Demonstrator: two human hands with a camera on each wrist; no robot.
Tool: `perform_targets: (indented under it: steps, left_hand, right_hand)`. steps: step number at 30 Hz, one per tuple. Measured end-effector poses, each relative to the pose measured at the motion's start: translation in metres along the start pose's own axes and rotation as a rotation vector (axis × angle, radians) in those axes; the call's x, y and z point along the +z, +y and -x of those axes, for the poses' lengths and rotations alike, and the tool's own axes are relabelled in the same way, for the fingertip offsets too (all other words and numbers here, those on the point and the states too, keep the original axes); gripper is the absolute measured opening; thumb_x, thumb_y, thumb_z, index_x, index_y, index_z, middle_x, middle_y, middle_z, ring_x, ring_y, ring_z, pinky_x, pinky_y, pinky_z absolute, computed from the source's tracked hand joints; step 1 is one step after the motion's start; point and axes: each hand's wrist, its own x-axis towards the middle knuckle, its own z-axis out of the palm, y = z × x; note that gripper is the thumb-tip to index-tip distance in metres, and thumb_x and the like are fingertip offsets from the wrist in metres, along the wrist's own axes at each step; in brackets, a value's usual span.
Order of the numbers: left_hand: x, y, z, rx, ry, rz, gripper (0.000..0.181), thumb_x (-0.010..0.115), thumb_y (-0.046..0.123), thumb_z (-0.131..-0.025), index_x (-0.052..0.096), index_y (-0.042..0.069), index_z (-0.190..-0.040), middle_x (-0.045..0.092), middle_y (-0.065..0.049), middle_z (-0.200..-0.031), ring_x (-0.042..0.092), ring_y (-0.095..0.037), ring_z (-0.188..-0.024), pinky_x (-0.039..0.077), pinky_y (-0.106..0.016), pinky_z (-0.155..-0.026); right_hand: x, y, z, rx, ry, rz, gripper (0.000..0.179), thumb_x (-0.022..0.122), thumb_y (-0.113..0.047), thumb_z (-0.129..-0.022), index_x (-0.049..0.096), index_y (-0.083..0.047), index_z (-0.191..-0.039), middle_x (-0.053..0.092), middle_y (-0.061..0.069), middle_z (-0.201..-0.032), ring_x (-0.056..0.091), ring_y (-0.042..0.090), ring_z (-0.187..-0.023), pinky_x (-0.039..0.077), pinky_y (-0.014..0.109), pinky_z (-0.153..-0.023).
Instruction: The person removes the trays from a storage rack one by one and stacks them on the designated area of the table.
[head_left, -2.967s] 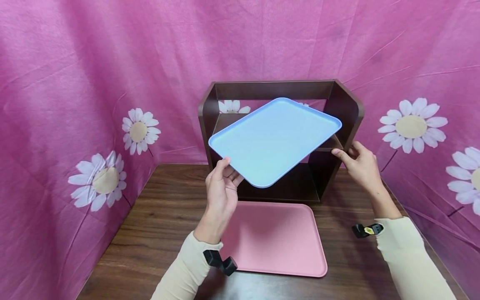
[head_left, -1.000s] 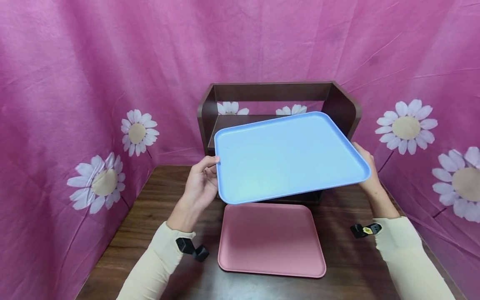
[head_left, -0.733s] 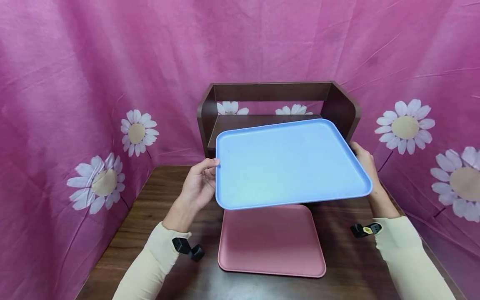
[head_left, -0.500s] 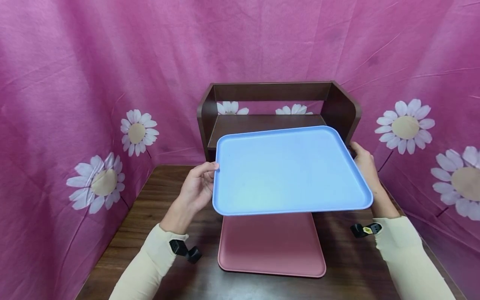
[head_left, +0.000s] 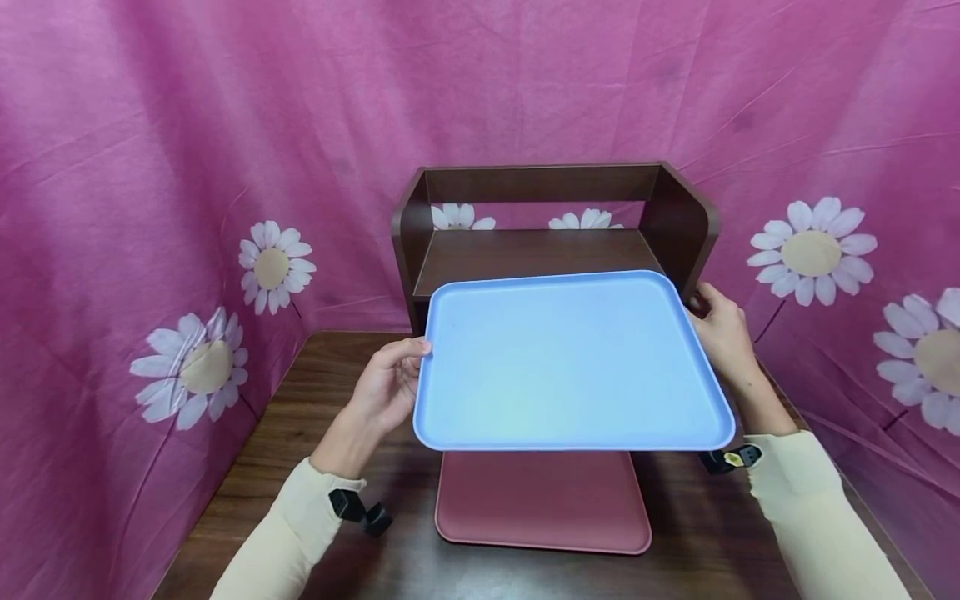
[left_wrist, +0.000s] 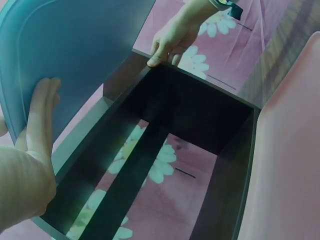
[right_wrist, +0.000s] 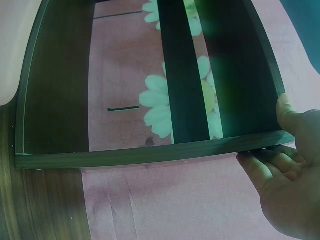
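Observation:
My left hand holds a light blue rectangular tray by its left edge, thumb on the rim and fingers spread against the underside. The tray hangs in the air before a dark brown two-level shelf unit, hiding most of its lower level. With my right hand I grip the unit's right side panel. In the right wrist view the thumb presses the panel's front edge and the fingers lie along its outer face. A pink tray rests flat on the table, partly covered by the blue one.
A wood-grain table carries the shelf unit and the pink tray. Behind and on both sides hangs a pink curtain printed with white daisies. The shelf's upper board shows above the blue tray.
The blue tray has swung from a diagonal tilt to nearly square with the shelf, then come lower and closer. My left hand moved left and down with it. My right hand keeps hold of the panel.

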Motion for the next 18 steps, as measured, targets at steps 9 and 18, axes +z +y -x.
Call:
perform_targets:
  steps: [9, 18]
  left_hand:
    - [-0.008, -0.004, 0.007, -0.028, -0.021, -0.028, 0.041, 0.038, 0.0, -0.101, 0.074, 0.01, -0.084, 0.074, 0.004, -0.071, 0.07, -0.003, -0.064, 0.058, -0.018, -0.064]
    - [-0.015, -0.01, 0.012, -0.04, -0.041, -0.022, 0.044, 0.037, -0.002, -0.101, 0.075, 0.01, -0.082, 0.073, 0.005, -0.071, 0.069, -0.002, -0.063, 0.058, -0.016, -0.064]
  right_hand:
    - [0.002, -0.001, 0.001, 0.003, 0.013, 0.004, 0.026, 0.07, -0.025, -0.1, 0.067, -0.001, -0.111, 0.062, 0.007, -0.077, 0.048, 0.011, -0.071, 0.037, 0.024, -0.066]
    - [0.0, -0.005, 0.002, 0.028, -0.025, -0.007, 0.039, 0.073, -0.038, -0.102, 0.061, -0.001, -0.109, 0.05, -0.001, -0.068, 0.048, 0.016, -0.067, 0.034, 0.027, -0.056]
